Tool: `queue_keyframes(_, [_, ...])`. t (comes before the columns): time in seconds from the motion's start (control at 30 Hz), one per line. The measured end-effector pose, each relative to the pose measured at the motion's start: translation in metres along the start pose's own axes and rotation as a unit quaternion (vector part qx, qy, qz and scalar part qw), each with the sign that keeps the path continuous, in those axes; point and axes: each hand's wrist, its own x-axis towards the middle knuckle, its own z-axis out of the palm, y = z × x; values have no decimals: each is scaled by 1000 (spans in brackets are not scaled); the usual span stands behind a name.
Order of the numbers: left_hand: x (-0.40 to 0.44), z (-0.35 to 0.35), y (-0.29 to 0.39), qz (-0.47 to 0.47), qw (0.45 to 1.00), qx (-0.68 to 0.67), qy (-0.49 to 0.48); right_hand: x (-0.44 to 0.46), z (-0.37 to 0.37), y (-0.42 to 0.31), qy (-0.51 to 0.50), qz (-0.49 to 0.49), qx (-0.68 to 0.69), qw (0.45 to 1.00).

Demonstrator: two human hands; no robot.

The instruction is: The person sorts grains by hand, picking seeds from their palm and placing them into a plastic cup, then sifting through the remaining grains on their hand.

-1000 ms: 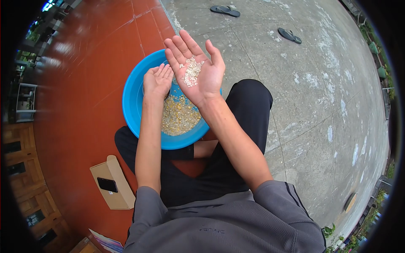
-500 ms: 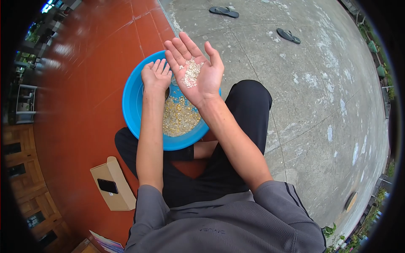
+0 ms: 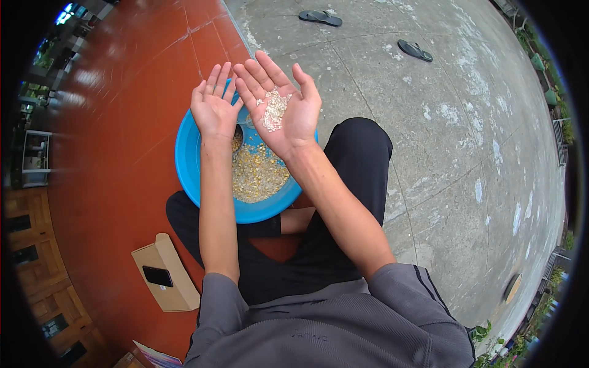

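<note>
My right hand (image 3: 287, 110) is held palm up above a blue basin (image 3: 187, 178), its fingers stretched. A small heap of pale broken grains (image 3: 273, 111) lies in its palm. My left hand (image 3: 215, 107) is palm up beside it, fingers spread and nothing in it, over the basin's far left rim. In the basin is a layer of yellow and whitish grains (image 3: 257, 175) that looks like cracked corn. A round cup (image 3: 237, 140) with some grain in it is partly hidden by my left wrist.
The basin rests at my crossed legs. On the red floor (image 3: 135, 202) to the left lies a cardboard box (image 3: 175, 288) with a black phone (image 3: 157, 276) on it. Two flip-flops (image 3: 320, 18) lie on the grey concrete (image 3: 442, 159) ahead.
My left hand has risen away from the basin and moved left, its fingers spreading wider. My right hand stays nearly in place with the grains in its palm.
</note>
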Motion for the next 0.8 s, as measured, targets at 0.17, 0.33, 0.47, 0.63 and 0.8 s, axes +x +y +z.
queue_keyframes(0.17, [-75, 26, -5, 67, 996, -64, 16, 0, 0, 10, 19, 9, 8, 1000])
queue_keyframes(0.33, [-136, 37, -29, 78, 996, -51, -3, -3, -3, 14, 4, 29, -7, 1000])
queue_keyframes(0.47, [-151, 23, -16, 63, 997, -14, -31, -12, -3, 23, -7, 46, -14, 999])
queue_keyframes(0.63, [-163, 1, -12, 173, 970, 168, 33, -25, -9, 45, 14, 93, -25, 995])
queue_keyframes(0.8, [-174, -11, 19, 463, 717, 513, 89, -29, -14, 57, -19, 120, 4, 993])
